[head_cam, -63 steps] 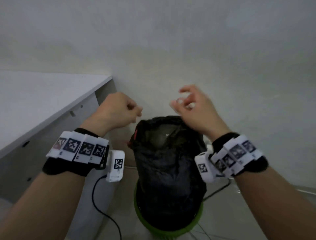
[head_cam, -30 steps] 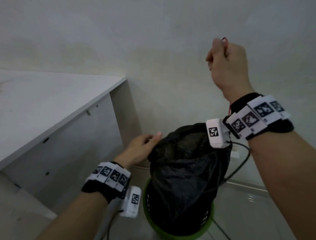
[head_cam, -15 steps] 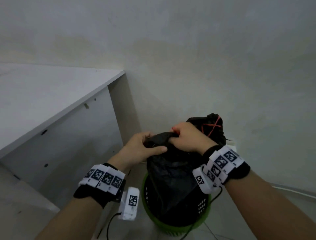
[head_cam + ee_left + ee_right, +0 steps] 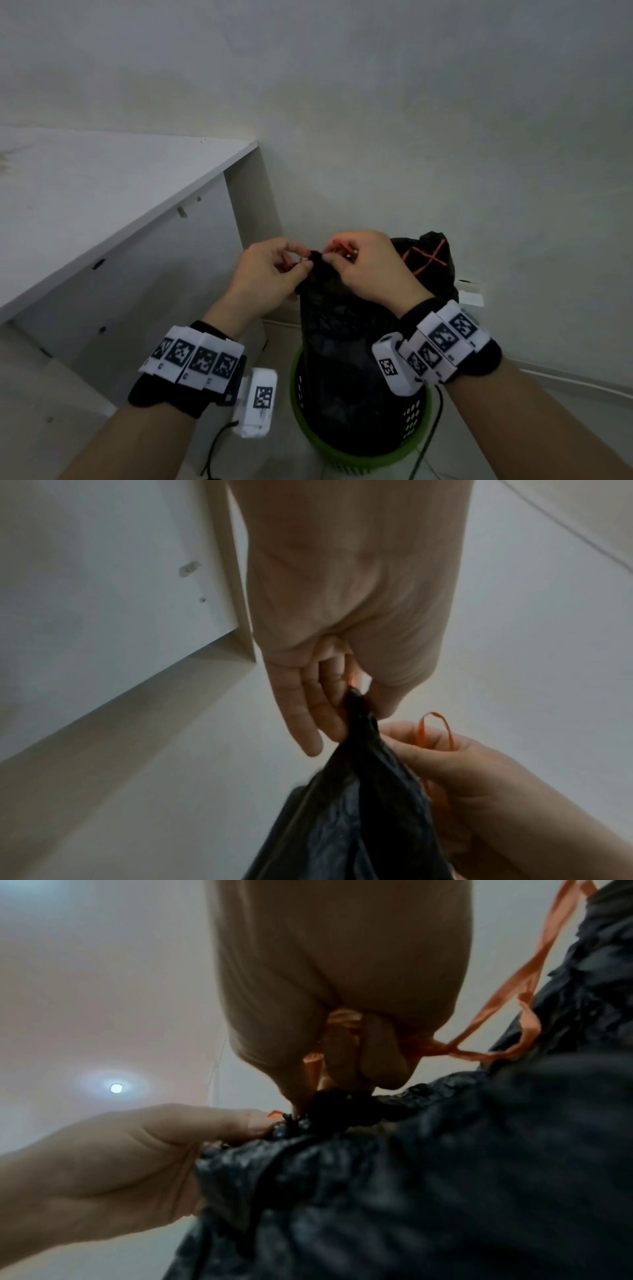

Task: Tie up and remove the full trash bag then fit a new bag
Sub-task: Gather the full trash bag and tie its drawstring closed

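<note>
A full black trash bag [image 4: 346,346] stands in a green perforated bin [image 4: 407,445] on the floor by the wall. Its top is gathered into a bunched neck [image 4: 359,710]. My left hand [image 4: 270,274] pinches that neck between thumb and fingers, with the orange drawstring [image 4: 351,677] at the fingertips. My right hand [image 4: 370,263] pinches the orange drawstring [image 4: 496,1007] just to the right of the neck, and loops of it cross the bag's far side [image 4: 424,260]. The bag also fills the lower right of the right wrist view [image 4: 428,1177].
A white cabinet [image 4: 113,219] stands on the left, its side panel close to the bin. The wall [image 4: 411,137] is right behind the bag. A white cable [image 4: 565,380] runs along the floor on the right, and a dark cable [image 4: 219,445] lies near the bin.
My right hand came down from a high pull on the drawstring and joined the left at the bag's top. The bag's mouth, open before, is now bunched, with both hands pinching at the neck.
</note>
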Demonstrator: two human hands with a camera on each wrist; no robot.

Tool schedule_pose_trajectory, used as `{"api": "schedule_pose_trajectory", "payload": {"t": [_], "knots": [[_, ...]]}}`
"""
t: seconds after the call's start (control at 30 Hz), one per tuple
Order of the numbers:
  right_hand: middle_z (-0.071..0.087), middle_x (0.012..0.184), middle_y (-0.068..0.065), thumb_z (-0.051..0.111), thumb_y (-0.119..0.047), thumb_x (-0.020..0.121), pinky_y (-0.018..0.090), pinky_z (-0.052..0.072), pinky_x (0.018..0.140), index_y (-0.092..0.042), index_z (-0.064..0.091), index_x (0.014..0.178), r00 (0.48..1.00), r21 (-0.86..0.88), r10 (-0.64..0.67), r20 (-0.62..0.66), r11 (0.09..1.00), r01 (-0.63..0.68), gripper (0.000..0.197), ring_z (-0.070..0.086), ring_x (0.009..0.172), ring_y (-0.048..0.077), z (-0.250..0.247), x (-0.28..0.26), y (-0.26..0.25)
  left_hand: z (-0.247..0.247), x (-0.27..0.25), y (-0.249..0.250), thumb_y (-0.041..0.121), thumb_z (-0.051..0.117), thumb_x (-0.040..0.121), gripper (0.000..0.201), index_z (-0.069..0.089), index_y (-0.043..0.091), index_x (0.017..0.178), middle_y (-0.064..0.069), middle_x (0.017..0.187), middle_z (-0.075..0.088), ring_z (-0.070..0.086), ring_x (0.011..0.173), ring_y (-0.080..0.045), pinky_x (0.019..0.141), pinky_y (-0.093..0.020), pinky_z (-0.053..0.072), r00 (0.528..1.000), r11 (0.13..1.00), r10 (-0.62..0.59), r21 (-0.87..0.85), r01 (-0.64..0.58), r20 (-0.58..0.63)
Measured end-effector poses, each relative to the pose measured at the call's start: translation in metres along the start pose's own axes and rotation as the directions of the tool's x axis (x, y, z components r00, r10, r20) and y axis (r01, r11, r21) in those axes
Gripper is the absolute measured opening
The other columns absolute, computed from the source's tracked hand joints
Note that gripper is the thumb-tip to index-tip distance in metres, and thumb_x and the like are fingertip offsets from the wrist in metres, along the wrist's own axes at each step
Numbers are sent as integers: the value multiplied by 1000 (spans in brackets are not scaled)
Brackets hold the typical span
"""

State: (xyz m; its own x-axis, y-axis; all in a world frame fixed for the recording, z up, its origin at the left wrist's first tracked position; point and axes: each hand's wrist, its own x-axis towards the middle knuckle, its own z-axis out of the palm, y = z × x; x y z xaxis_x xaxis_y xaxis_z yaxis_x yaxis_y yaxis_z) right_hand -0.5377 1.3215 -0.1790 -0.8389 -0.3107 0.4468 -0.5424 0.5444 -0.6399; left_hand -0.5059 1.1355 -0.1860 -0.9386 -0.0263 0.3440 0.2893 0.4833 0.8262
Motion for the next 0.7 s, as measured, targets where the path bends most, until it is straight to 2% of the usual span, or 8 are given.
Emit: {"api": "schedule_pose_trajectory", "payload": {"t": [0.13,0.23,0.33,0.4,0.47,0.53,0.6,0.7], "knots": [[73,80,-7,66,-28,85,39,57,75,-21,72,83,991,73,-8,-132,997,17,10,68,79,14,1,6,-1,-15,5,8,18,72,87,9,72,17,78,-15,65,71,67,51,-18,54,-35,59,1000,989,-14,147,11,20],[73,90,-11,65,-30,88,24,53,70,-22,73,93,987,90,3,-160,996,11,12,64,79,-2,1,1,-2,-27,11,27,14,67,90,15,70,4,79,-25,76,68,62,66,-25,69,-44,56,998,992,-54,-111,57,32],[73,110,-12,71,-36,88,10,47,80,-22,74,111,985,225,-31,-167,972,69,28,63,93,-8,3,-7,-20,-42,22,55,25,69,80,11,73,15,77,-18,89,69,61,82,-24,81,-39,49,999,946,-31,-323,35,17],[75,104,-12,73,-44,83,21,54,85,-24,75,108,980,246,-37,-193,966,85,32,68,95,-1,12,-6,-34,-50,31,78,24,68,82,12,77,22,74,-9,99,75,64,93,-21,87,-37,49,999,921,20,-388,-7,30],[75,83,-10,70,-44,84,35,58,74,-24,76,91,978,140,-63,-199,986,92,22,69,79,7,25,-4,-35,-60,39,98,19,62,88,21,76,23,72,-3,97,77,67,95,-20,87,-37,51,996,884,89,-463,-71,19],[75,78,-8,65,-45,85,37,58,71,-23,75,86,988,68,-29,-151,997,39,24,71,75,11,31,-8,-25,-71,45,113,13,57,93,23,71,18,76,-4,91,77,70,92,-24,89,-43,56,990,795,122,-590,-140,-71],[76,80,-7,64,-50,84,38,58,73,-22,75,87,993,52,35,-110,998,-30,30,72,77,11,33,-18,-9,-72,46,115,10,51,98,19,62,12,83,-4,85,74,72,84,-26,81,-45,59,981,722,83,-668,-180,-174],[77,87,-8,74,-42,82,34,58,81,-21,75,94,986,255,165,-19,954,-155,24,72,82,6,22,-25,4,-49,37,96,18,45,103,21,51,18,83,2,68,60,53,46,-13,44,-28,50,983,721,-61,-689,-78,-175]]}}
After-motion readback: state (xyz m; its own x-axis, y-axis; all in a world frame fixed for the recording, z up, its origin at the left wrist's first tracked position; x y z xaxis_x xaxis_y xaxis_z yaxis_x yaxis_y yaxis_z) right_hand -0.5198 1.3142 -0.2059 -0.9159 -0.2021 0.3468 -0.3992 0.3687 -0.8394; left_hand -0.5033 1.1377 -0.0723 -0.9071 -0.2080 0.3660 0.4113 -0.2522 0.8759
